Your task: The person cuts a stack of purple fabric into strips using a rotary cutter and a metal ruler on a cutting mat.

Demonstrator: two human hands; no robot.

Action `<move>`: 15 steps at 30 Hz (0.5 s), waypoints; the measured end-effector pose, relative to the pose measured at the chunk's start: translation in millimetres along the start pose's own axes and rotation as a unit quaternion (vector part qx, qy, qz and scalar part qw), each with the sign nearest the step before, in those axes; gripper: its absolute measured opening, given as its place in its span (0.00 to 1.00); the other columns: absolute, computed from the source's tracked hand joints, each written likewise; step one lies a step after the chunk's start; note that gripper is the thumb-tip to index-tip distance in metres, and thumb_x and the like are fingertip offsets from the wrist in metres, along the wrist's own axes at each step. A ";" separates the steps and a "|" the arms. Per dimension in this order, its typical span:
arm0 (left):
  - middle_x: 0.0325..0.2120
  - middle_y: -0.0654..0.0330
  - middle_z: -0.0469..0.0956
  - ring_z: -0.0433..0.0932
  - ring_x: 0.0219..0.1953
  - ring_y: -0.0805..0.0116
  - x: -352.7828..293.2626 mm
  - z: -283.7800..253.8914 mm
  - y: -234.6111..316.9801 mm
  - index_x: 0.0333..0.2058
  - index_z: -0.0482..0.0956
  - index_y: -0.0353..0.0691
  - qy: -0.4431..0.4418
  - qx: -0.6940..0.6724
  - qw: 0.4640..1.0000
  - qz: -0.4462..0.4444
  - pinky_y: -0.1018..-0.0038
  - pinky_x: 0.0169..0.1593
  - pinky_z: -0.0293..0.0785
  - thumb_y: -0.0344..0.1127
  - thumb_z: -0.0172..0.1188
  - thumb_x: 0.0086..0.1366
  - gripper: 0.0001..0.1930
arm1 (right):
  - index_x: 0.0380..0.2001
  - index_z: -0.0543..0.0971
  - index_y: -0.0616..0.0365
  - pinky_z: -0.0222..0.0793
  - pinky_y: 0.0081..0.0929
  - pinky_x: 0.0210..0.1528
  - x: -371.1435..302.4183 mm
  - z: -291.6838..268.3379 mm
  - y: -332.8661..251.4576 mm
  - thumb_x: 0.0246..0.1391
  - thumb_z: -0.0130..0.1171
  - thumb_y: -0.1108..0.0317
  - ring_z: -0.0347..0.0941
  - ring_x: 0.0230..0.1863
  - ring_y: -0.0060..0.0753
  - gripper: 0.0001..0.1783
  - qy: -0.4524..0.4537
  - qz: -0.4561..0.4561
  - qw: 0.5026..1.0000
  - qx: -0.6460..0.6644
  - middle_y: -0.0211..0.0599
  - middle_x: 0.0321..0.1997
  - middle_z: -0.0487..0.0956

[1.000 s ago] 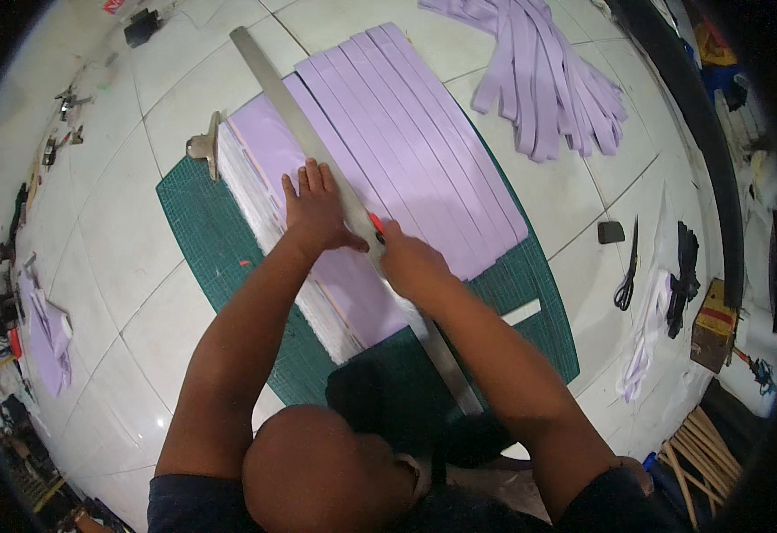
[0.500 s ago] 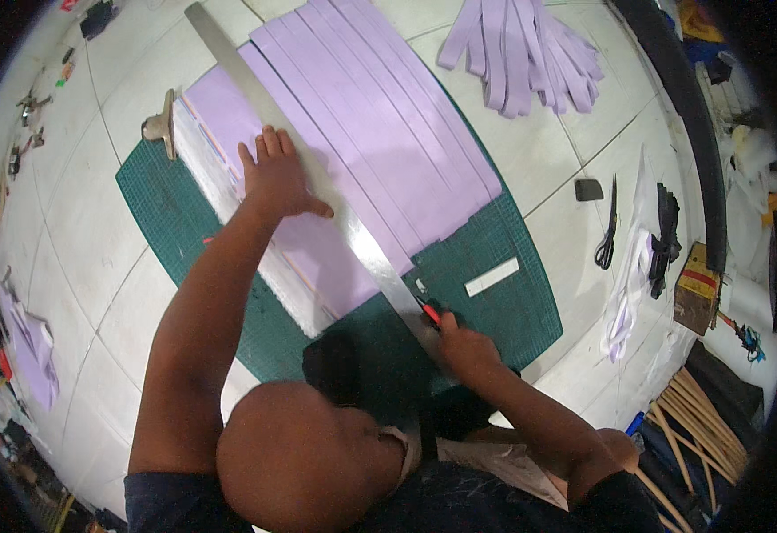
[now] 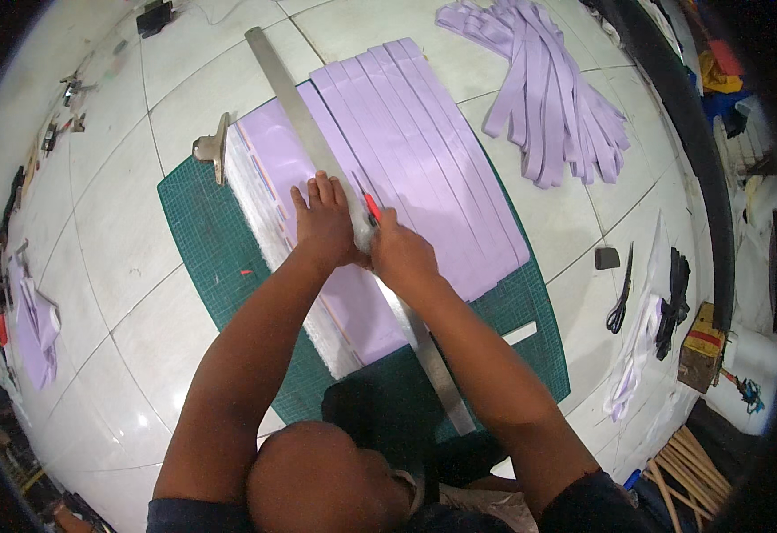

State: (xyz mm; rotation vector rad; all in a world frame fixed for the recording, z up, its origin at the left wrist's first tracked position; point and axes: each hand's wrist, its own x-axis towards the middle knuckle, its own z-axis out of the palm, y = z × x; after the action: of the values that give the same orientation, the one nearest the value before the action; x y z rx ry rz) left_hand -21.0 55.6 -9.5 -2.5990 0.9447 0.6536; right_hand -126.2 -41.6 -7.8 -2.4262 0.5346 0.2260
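A long metal ruler [image 3: 293,102] lies slantwise across a sheet of lilac fabric [image 3: 366,315]. My left hand [image 3: 328,229] presses flat on the ruler with its fingers stretched out. Just right of it, my right hand [image 3: 404,253] is closed round a red-handled craft knife [image 3: 372,207], whose thin blade points away from me along the ruler's right edge. Parallel lilac strips [image 3: 433,160] lie cut side by side to the right of the ruler. Under everything is a green cutting mat [image 3: 215,231]. A metal bulldog clip [image 3: 217,149] sits at the fabric's far left corner.
A bundle of lilac strips [image 3: 548,107] lies on the tiled floor at far right. Scissors [image 3: 620,293], a small dark block [image 3: 607,258] and black strips [image 3: 673,302] lie right of the mat. A short white strip [image 3: 520,334] rests on the mat.
My right hand with the knife has moved away from me along the ruler, from its near end to beside my left hand. The left hand stays on the ruler; the view has shifted.
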 end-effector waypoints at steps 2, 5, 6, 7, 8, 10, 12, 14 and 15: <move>0.70 0.39 0.45 0.47 0.73 0.45 1.9 6.3 -1.6 0.69 0.44 0.26 0.021 0.012 1.000 -0.003 0.44 0.71 0.41 0.72 0.74 0.30 0.77 | 0.43 0.65 0.63 0.72 0.56 0.41 17.7 5.4 -8.2 0.57 0.54 0.64 0.79 0.37 0.63 0.16 -0.029 0.031 0.999 -0.003 0.59 0.34 0.81; 0.70 0.38 0.44 0.47 0.73 0.45 3.1 9.5 -2.4 0.69 0.44 0.26 0.019 0.020 1.000 -0.004 0.44 0.71 0.41 0.72 0.74 0.32 0.76 | 0.43 0.65 0.63 0.73 0.55 0.40 20.3 8.5 -11.1 0.57 0.53 0.66 0.79 0.37 0.62 0.15 -0.033 0.027 0.999 -0.017 0.57 0.34 0.81; 0.70 0.38 0.44 0.47 0.73 0.45 3.0 9.5 -2.6 0.69 0.44 0.26 0.018 0.019 1.000 -0.004 0.43 0.71 0.41 0.71 0.73 0.33 0.75 | 0.43 0.65 0.63 0.73 0.56 0.39 20.1 9.3 -10.9 0.58 0.51 0.67 0.80 0.37 0.61 0.13 -0.027 0.017 0.999 -0.024 0.57 0.33 0.81; 0.70 0.38 0.44 0.47 0.73 0.45 2.9 9.5 -2.7 0.69 0.44 0.26 0.016 0.019 1.000 -0.003 0.43 0.71 0.41 0.71 0.73 0.33 0.75 | 0.43 0.65 0.63 0.73 0.54 0.41 20.2 9.8 -10.6 0.56 0.54 0.68 0.80 0.38 0.61 0.15 -0.039 0.027 0.999 -0.022 0.57 0.35 0.81; 0.70 0.38 0.44 0.47 0.73 0.45 3.6 11.0 -2.7 0.69 0.44 0.26 0.021 0.019 1.000 -0.005 0.43 0.71 0.41 0.71 0.73 0.34 0.74 | 0.44 0.65 0.63 0.73 0.53 0.42 20.1 7.3 -12.5 0.55 0.56 0.68 0.79 0.39 0.61 0.17 -0.052 0.035 0.998 -0.020 0.58 0.36 0.81; 0.70 0.38 0.44 0.46 0.73 0.45 5.9 13.0 -2.9 0.69 0.44 0.26 0.031 0.020 0.999 -0.008 0.42 0.70 0.41 0.71 0.72 0.35 0.73 | 0.44 0.66 0.63 0.73 0.53 0.44 21.9 1.7 -16.4 0.55 0.55 0.67 0.80 0.40 0.60 0.17 -0.061 0.034 0.997 -0.025 0.58 0.37 0.81; 0.70 0.38 0.44 0.47 0.73 0.44 7.5 13.0 -2.5 0.69 0.44 0.26 0.032 0.029 0.999 -0.005 0.42 0.70 0.41 0.71 0.72 0.36 0.73 | 0.43 0.68 0.63 0.74 0.54 0.42 23.4 -7.7 -21.9 0.59 0.49 0.67 0.80 0.39 0.59 0.12 -0.059 0.023 0.997 -0.035 0.58 0.36 0.81; 0.70 0.37 0.44 0.47 0.73 0.43 6.5 8.5 -0.4 0.68 0.44 0.25 0.022 0.033 0.999 0.003 0.41 0.70 0.42 0.72 0.71 0.36 0.73 | 0.44 0.68 0.62 0.73 0.54 0.44 26.3 -16.4 -23.0 0.60 0.48 0.67 0.80 0.41 0.60 0.12 -0.083 0.034 0.996 -0.024 0.59 0.38 0.81; 0.70 0.37 0.44 0.47 0.72 0.43 5.1 4.4 -0.1 0.68 0.44 0.25 0.012 0.033 0.999 0.006 0.40 0.69 0.43 0.73 0.71 0.37 0.73 | 0.45 0.68 0.62 0.73 0.54 0.45 24.4 -17.8 -21.9 0.60 0.47 0.67 0.80 0.41 0.60 0.13 -0.094 0.040 0.995 -0.019 0.59 0.38 0.81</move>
State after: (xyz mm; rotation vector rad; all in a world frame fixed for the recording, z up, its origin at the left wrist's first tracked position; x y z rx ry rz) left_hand -18.9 54.9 -15.8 -2.5498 0.9727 0.5859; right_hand -94.2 -44.8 11.2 -2.3903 0.5473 0.4974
